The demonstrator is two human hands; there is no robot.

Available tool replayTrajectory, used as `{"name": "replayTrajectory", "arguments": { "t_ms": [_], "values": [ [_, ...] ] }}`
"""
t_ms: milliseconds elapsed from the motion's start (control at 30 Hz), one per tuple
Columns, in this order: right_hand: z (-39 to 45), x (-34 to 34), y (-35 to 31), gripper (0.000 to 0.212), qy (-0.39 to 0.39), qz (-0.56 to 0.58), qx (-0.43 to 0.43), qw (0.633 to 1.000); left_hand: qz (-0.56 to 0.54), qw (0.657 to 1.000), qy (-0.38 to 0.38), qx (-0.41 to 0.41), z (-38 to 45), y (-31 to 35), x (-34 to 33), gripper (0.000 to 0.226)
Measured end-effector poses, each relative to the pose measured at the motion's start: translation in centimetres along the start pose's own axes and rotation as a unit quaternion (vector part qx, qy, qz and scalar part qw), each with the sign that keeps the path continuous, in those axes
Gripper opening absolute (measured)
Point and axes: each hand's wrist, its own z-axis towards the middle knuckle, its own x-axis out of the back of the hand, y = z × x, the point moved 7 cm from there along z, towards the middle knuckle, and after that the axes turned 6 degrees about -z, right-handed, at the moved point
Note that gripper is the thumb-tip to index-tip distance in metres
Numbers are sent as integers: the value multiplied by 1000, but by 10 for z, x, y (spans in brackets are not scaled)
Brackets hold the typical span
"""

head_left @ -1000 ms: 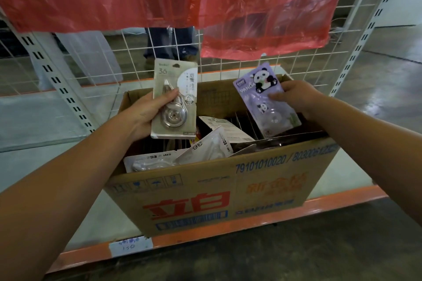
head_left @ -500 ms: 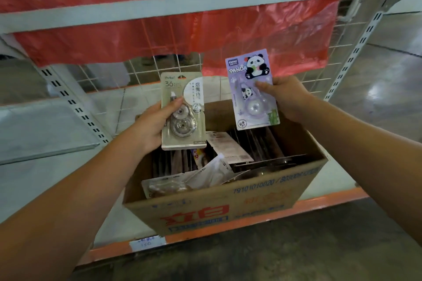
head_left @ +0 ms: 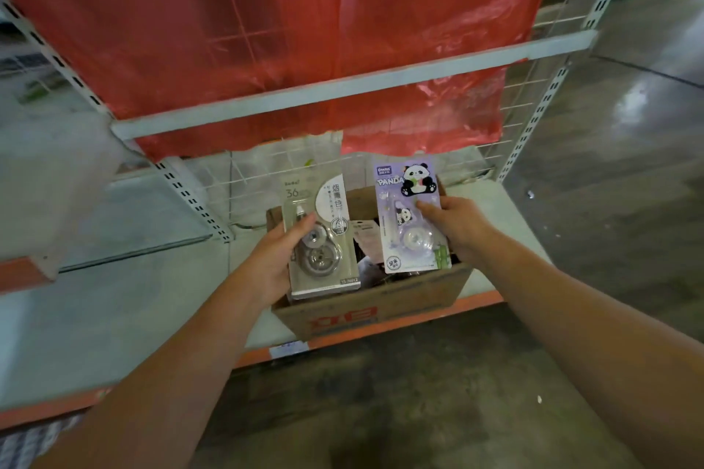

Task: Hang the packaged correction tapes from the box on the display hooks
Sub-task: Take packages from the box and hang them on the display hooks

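The left hand (head_left: 272,266) grips a grey-and-white carded correction tape pack (head_left: 322,240) marked "36", thumb across its clear blister and fingers behind the card. The right hand (head_left: 455,225) pinches a lilac carded correction tape pack (head_left: 409,217) printed with a panda and the word "PANDA", thumb on its front. Both packs are held upright, side by side and apart, just above the open brown cardboard box (head_left: 365,312), which sits on the pale lower shelf (head_left: 144,301) with an orange front edge. More packaged items lie inside the box, dim and hard to make out. Behind, red plastic sheeting (head_left: 266,23) hangs over a white wire grid panel (head_left: 266,179).
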Motion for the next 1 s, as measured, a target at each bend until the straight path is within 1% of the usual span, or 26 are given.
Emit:
{"name": "replayTrajectory", "arguments": {
  "t_ms": [133,267,333,433,567,700,833,1000],
  "values": [
    [-53,3,-3,15,-4,22,-38,999,7,999,8,40,-51,-4,-4,37],
    [-104,10,-11,13,-14,12,-49,999,1,998,11,63,-100,-5,-9,21],
    [-130,17,-18,13,-15,24,-51,998,1,997,10,71,-124,-7,-14,20],
    [-168,29,-32,17,-17,18,-48,999,5,997,15,73,-162,-4,-22,24],
    [-224,48,-50,22,3,-18,-29,999,-2,999,14,53,-211,5,-38,25],
    [-275,68,-73,15,-4,-21,-5,1000,-5,999,-6,48,-263,24,-53,40],
    [-312,85,-112,25,2,-45,40,998,-25,999,-16,19,-314,56,-65,46],
    [-345,90,-177,26,-19,-58,96,994,-12,999,-41,-30,-359,105,-75,66]
  ]
}}
